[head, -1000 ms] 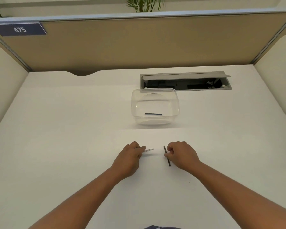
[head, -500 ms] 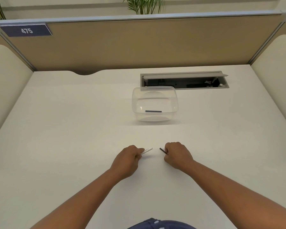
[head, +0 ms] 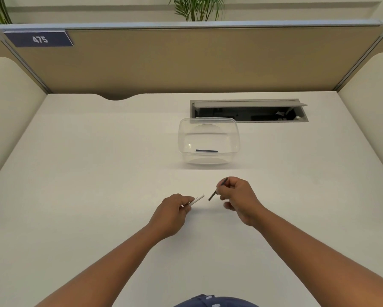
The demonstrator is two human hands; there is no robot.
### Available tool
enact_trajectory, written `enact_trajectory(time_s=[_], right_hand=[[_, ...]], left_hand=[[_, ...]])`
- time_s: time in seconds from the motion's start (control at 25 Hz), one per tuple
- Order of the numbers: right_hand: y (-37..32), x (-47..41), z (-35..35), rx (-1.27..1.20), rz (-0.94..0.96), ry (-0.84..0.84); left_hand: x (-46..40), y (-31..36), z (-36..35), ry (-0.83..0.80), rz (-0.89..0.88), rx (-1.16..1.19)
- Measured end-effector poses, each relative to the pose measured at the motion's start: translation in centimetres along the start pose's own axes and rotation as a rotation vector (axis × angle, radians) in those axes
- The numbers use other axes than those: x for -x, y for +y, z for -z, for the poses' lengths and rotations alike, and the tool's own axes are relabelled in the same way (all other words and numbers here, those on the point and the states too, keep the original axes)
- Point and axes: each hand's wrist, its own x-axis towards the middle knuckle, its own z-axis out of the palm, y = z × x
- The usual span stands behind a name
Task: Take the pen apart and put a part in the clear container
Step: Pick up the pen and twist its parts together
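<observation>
My left hand (head: 170, 214) grips a white pen barrel (head: 197, 199) whose free end points up and to the right. A thin dark pen part (head: 212, 195) is pinched in my right hand (head: 239, 199), tilted, its lower end a short gap from the barrel's tip. Both hands hover just above the white desk (head: 86, 173). Beyond them stands the clear container (head: 208, 125), with one dark pen part (head: 206, 150) lying flat on its bottom near the front wall.
A grey cable hatch (head: 249, 110) with its lid raised is sunk into the desk behind the container. Tan partition walls (head: 186, 63) close the desk at the back and both sides, one with a blue "475" label (head: 40, 39).
My right hand has lifted off the desk with the dark part and moved up and away from me. The part now tilts toward the barrel. My left hand stays put.
</observation>
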Motion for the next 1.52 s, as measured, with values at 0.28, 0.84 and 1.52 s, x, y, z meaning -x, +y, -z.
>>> enact_trajectory(time_s=[0.28,0.84,1.52], right_hand=[[-1.0,0.3,-0.4,-0.143,0.019,0.019],[-0.6,0.4,-0.3,0.004,0.061,-0.127],[3.3,-1.3,3.1,0.600,0.158,0.295]], left_hand=[[-0.2,0.5,0.2,0.020,-0.029,0.049],[-0.1,0.8,0.4,0.021,-0.034,0.090],[0.0,1.1,0.4,0.079,-0.021,0.279]])
